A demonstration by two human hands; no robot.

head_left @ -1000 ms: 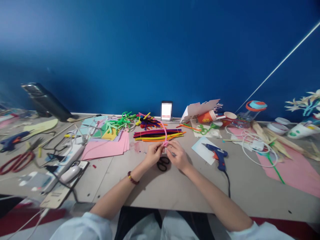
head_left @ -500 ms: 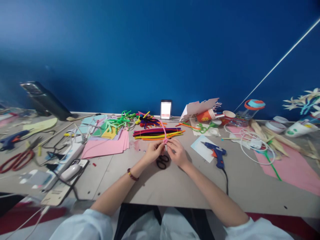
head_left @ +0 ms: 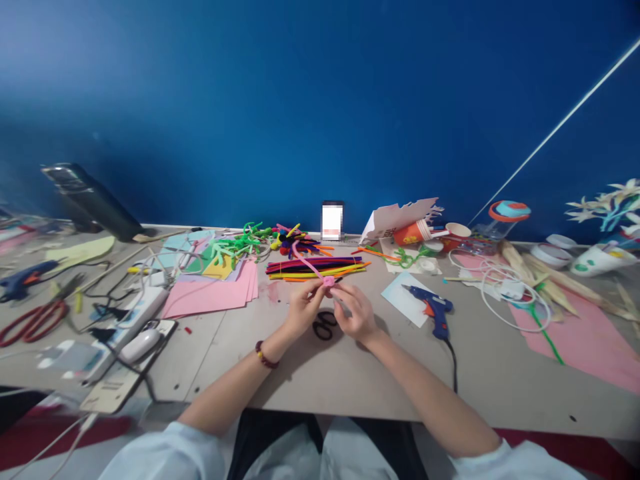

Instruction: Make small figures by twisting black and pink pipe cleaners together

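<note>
A pink pipe cleaner (head_left: 311, 268) is coiled into a small knot at its near end, its long free end leaning up and to the left. My left hand (head_left: 304, 308) pinches the coiled part between thumb and fingertips. Close against the coil from the other side, my right hand (head_left: 356, 311) has its fingers curled in, thumb and fingertips meeting at the pink end. Black scissor handles (head_left: 325, 325) lie on the table just below and between both hands. Beyond the fingers rests a bundle of purple, red, yellow and orange pipe cleaners (head_left: 315, 267).
On the right, a blue glue gun (head_left: 435, 308) lies over a pale blue sheet (head_left: 406, 297). Pink paper (head_left: 210, 297), a power strip (head_left: 127, 333) and red-handled scissors (head_left: 35, 321) occupy the left. A phone (head_left: 332, 221) stands against the blue wall. Green pipe cleaners (head_left: 240, 244) are heaped behind.
The pink pipe cleaner's free end has swung from nearly upright to leaning left. My fingers have shifted slightly around the coil; both hands stay in about the same place.
</note>
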